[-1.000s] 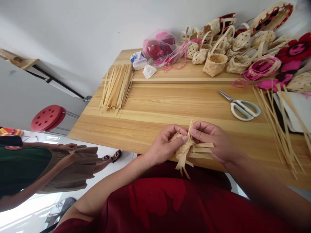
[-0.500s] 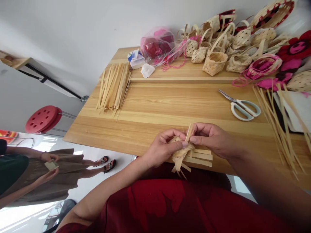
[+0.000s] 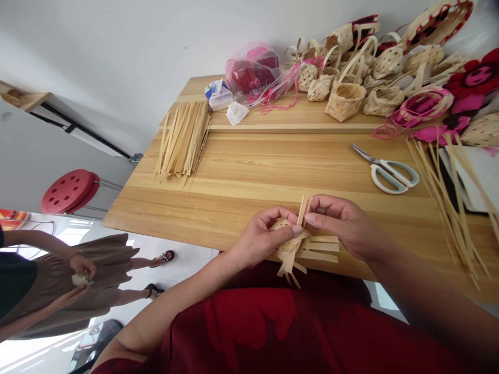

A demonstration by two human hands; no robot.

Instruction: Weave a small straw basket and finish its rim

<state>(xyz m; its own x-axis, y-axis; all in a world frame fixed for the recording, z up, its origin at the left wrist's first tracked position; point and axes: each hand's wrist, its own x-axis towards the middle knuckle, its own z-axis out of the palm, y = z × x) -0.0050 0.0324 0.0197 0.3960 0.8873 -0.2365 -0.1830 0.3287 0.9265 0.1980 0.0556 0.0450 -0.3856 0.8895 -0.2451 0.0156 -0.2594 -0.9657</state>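
"One woven piece [image 3: 288, 251]: state its position."
"Over the near edge of the table [image 3: 249, 176], between both hands."
"Finger status?"
"Left hand [image 3: 261, 236]: fingers clamp the woven piece, thumb on top. Right hand [image 3: 345, 223]: fingers pinch an upright strip [image 3: 308, 204] projecting from it."
"Adjacent items?"
"Scissors [image 3: 376, 162], lying beyond the right hand."

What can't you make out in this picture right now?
All in the head view:
Woven piece: part of its weave, covered by the left hand.
Right hand: its lower fingers, hidden behind its own thumb side.
Clear plastic bag: exact contents, blurred by the plastic.
White pad: full extent, cut off by the right edge and crossed by strips.
Item in the bystander's hand: too small and blurred.
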